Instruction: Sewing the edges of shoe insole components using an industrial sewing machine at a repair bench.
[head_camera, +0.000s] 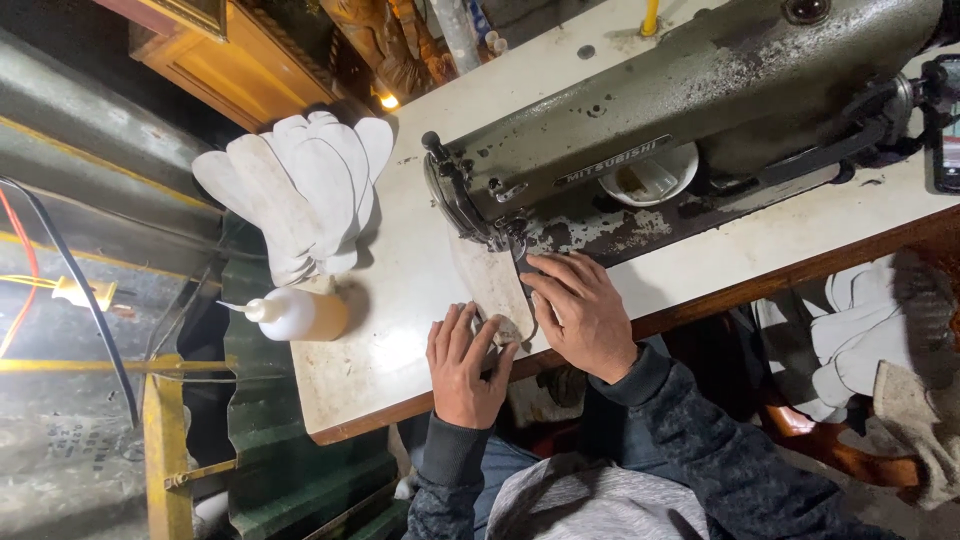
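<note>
The left hand (463, 362) lies flat, fingers (452, 330) close together and nearly straight, tips pressing a pale piece of leather (494, 285) onto the table; the right hand (578, 312) rests at three o'clock from it, fingers (555, 270) spread and bent, pinning the same piece just under the needle area; neither hand closes around it. The piece lies on the white table (400, 300), running toward twelve o'clock beneath the head of the worn green sewing machine (690, 90); at nine o'clock stands a squeeze bottle (298, 313); at eleven o'clock, a stack of white cut pieces (300, 190) overhangs the table edge.
</note>
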